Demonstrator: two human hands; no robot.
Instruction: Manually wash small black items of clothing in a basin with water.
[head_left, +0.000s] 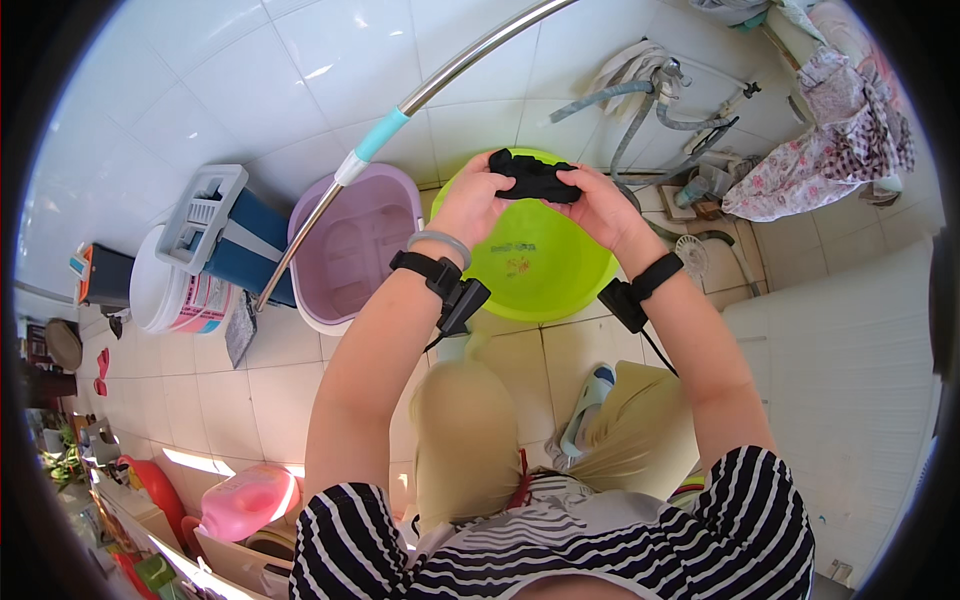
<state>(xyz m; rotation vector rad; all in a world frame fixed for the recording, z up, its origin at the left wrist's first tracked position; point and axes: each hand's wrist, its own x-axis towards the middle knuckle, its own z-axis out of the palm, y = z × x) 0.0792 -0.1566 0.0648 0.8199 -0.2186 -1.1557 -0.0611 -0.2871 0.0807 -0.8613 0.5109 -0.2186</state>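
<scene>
Stretched between both hands is a bunched piece of black cloth. My left hand pinches its left end with the thumb on top. At the right end, my right hand grips it the same way. Both hands are over the far rim of a bright green plastic basin, which stands on the tiled floor before my knees. Printed marks show on the basin's bottom. The fingers behind the cloth are partly hidden.
A purple plastic tub stands left of the basin, crossed by a metal pole. Farther left are a blue and grey mop bucket and a white pail. Grey hoses hang at the right wall, near hanging cloths.
</scene>
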